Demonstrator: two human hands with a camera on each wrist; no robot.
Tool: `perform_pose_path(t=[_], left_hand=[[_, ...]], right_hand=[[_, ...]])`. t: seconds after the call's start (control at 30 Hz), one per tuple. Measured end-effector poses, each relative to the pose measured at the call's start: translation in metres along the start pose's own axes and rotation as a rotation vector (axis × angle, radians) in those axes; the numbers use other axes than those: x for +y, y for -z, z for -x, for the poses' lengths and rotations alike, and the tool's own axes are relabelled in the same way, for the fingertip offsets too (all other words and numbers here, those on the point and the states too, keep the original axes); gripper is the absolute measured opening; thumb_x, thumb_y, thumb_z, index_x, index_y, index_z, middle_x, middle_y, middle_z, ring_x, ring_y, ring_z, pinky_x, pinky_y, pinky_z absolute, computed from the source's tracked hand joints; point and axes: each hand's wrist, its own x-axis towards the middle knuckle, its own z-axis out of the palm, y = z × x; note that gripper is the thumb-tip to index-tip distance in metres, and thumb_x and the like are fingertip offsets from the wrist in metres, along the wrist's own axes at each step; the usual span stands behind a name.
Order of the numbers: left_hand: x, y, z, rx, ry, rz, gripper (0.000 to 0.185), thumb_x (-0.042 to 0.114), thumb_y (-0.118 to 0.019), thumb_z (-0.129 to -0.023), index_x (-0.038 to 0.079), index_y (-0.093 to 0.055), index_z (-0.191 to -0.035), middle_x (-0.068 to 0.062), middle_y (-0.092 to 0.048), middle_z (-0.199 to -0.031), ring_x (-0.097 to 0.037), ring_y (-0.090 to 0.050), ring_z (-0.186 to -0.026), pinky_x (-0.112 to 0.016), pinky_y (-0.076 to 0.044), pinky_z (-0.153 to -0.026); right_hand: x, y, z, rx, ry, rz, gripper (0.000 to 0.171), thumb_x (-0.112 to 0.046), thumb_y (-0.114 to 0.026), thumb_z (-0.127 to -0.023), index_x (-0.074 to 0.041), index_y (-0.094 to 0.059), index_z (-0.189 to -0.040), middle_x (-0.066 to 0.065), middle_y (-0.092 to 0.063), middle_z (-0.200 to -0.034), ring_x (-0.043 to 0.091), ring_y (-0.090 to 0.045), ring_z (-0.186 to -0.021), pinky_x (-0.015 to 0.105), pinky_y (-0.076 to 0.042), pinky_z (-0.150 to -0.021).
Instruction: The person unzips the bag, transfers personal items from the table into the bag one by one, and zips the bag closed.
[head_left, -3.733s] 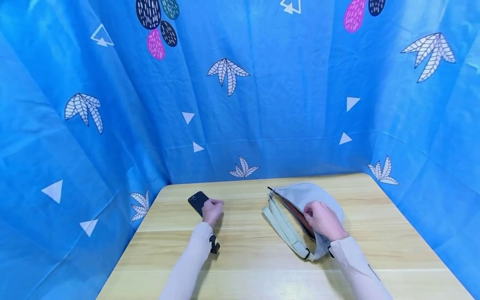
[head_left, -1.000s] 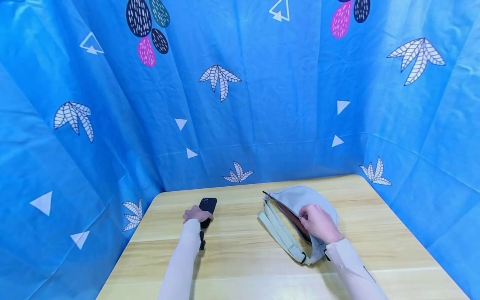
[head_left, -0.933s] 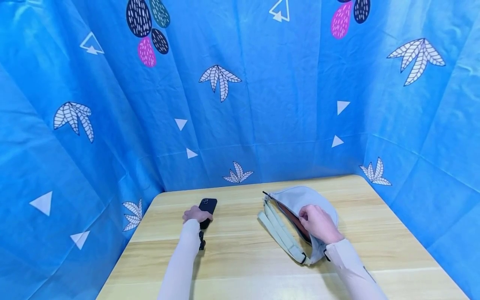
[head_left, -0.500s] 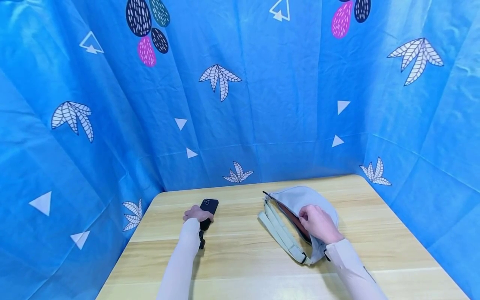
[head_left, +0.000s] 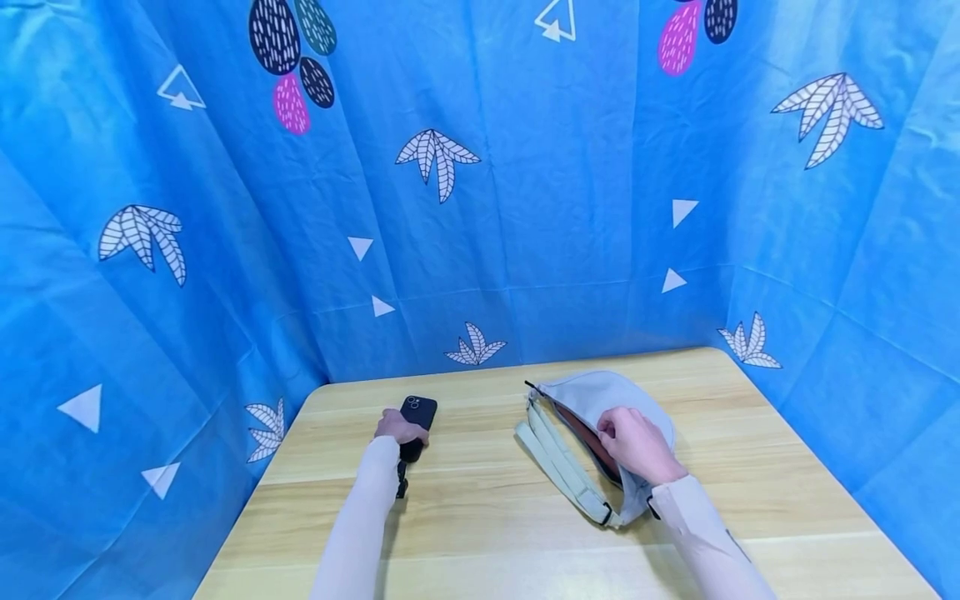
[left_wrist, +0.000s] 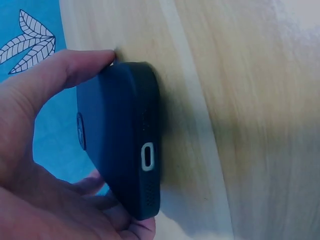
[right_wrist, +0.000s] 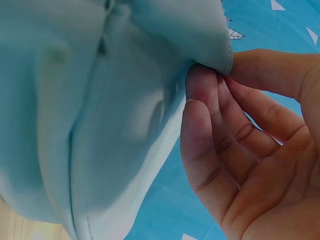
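- since the earliest frame, swung round from slanting left to pointing away and lifted onto one long edge: dark phone; barely shifted over the last second.
- wrapped round that phone, thumb on one side and fingers on the other: left hand, grip grasping it firmly.
- seen from the left wrist view, phone standing on its edge against the worktop, charging port facing the camera, thumb over the top corner.
- placed on the left half of the wooden worktop, near the back edge, well apart from the bag.
- lying on the right half of the worktop: pale grey waist bag, zip opening gaping, reddish lining showing inside, strap trailing toward the near side.
- pinching the upper lip of the bag's opening between thumb and fingertips: right hand, grip clenched on the fabric.
- confirmed by the right wrist view: fold of bag cloth caught between thumb and fingers.
- hung behind and on both sides: blue patterned cloth with white leaves and triangles.
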Motion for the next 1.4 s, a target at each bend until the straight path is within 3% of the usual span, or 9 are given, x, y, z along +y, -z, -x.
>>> perform_pose_path(t=[0.2, 0.4, 0.5, 0.57, 0.7, 0.83, 0.93, 1.2, 1.4], left_hand=[[-0.007, 0.003, 0.0, -0.028, -0.043, 0.045, 0.089, 0.029, -0.086, -0.072, -0.016, -0.043, -0.136, -0.037, -0.055, -0.131, -0.047, -0.061, -0.116, -0.055, -0.056, -0.099], [-0.01, 0.013, 0.002, -0.042, -0.026, 0.102, 0.081, 0.031, -0.081, -0.08, -0.016, -0.045, -0.136, -0.036, -0.052, -0.135, -0.048, -0.057, -0.121, -0.056, -0.052, -0.103], [-0.015, 0.016, 0.002, -0.045, -0.002, 0.212, 0.053, 0.025, -0.08, -0.083, -0.009, -0.054, -0.115, -0.027, -0.059, -0.116, -0.037, -0.063, -0.1, -0.054, -0.061, -0.083], [-0.02, 0.017, 0.001, -0.057, 0.017, 0.294, 0.035, 0.021, -0.08, -0.084, 0.0, -0.052, -0.09, -0.016, -0.054, -0.091, -0.025, -0.056, -0.078, -0.045, -0.06, -0.068], [-0.027, 0.018, -0.001, -0.089, 0.049, 0.43, 0.048, 0.014, -0.079, -0.085, 0.016, -0.033, -0.069, -0.002, -0.04, -0.076, -0.015, -0.045, -0.064, -0.03, -0.05, -0.058], [-0.032, 0.019, 0.001, -0.119, 0.079, 0.539, 0.037, 0.011, -0.076, -0.087, 0.012, -0.042, -0.075, -0.007, -0.062, -0.085, -0.014, -0.061, -0.073, -0.029, -0.057, -0.066], [-0.034, 0.019, 0.002, -0.138, 0.09, 0.608, 0.022, 0.011, -0.075, -0.089, 0.003, -0.056, -0.097, -0.016, -0.072, -0.106, -0.017, -0.071, -0.083, -0.034, -0.063, -0.073], [-0.036, 0.02, 0.011, -0.167, 0.1, 0.626, 0.048, 0.012, -0.069, -0.094, -0.004, -0.052, -0.136, -0.011, -0.057, -0.108, -0.012, -0.062, -0.077, -0.022, -0.058, -0.064], [-0.044, 0.019, 0.007, -0.223, 0.078, 0.703, 0.042, 0.011, -0.067, -0.093, -0.004, -0.052, -0.13, -0.004, -0.061, -0.094, -0.009, -0.063, -0.075, -0.018, -0.057, -0.06]], right_hand=[[0.001, 0.0, -0.001, 0.002, 0.007, 0.005, 0.01, -0.002, -0.069, -0.09, -0.008, -0.076, -0.087, 0.001, -0.074, -0.083, 0.012, -0.06, -0.071, 0.033, -0.053, -0.064], [0.001, 0.0, 0.0, 0.007, 0.006, 0.004, 0.009, -0.002, -0.069, -0.089, -0.008, -0.076, -0.087, 0.001, -0.074, -0.083, 0.013, -0.061, -0.072, 0.035, -0.053, -0.065], [0.001, 0.001, 0.001, 0.006, 0.003, 0.003, 0.009, -0.003, -0.07, -0.089, -0.008, -0.076, -0.087, 0.002, -0.074, -0.083, 0.013, -0.061, -0.072, 0.035, -0.054, -0.065], [0.001, 0.0, 0.001, 0.006, 0.0, 0.005, 0.009, -0.003, -0.07, -0.089, -0.008, -0.076, -0.087, 0.002, -0.074, -0.084, 0.013, -0.061, -0.073, 0.035, -0.054, -0.066], [0.0, 0.0, 0.001, 0.008, -0.001, 0.011, 0.008, -0.003, -0.07, -0.089, -0.008, -0.076, -0.087, 0.003, -0.075, -0.085, 0.014, -0.063, -0.074, 0.037, -0.055, -0.067], [0.0, 0.0, 0.001, 0.013, 0.002, 0.011, 0.008, -0.003, -0.07, -0.089, -0.008, -0.077, -0.088, 0.003, -0.076, -0.086, 0.014, -0.064, -0.075, 0.038, -0.056, -0.067], [0.0, -0.001, 0.001, 0.014, 0.001, 0.009, 0.008, -0.003, -0.071, -0.089, -0.008, -0.077, -0.088, 0.003, -0.076, -0.086, 0.015, -0.064, -0.075, 0.039, -0.056, -0.067], [-0.001, -0.001, 0.0, 0.001, -0.009, 0.006, 0.008, -0.004, -0.07, -0.09, -0.008, -0.077, -0.089, 0.003, -0.076, -0.087, 0.014, -0.064, -0.076, 0.039, -0.056, -0.068], [-0.002, -0.002, -0.001, 0.003, 0.001, 0.006, 0.009, -0.003, -0.07, -0.09, -0.008, -0.077, -0.088, 0.003, -0.076, -0.086, 0.014, -0.063, -0.074, 0.038, -0.056, -0.067]])
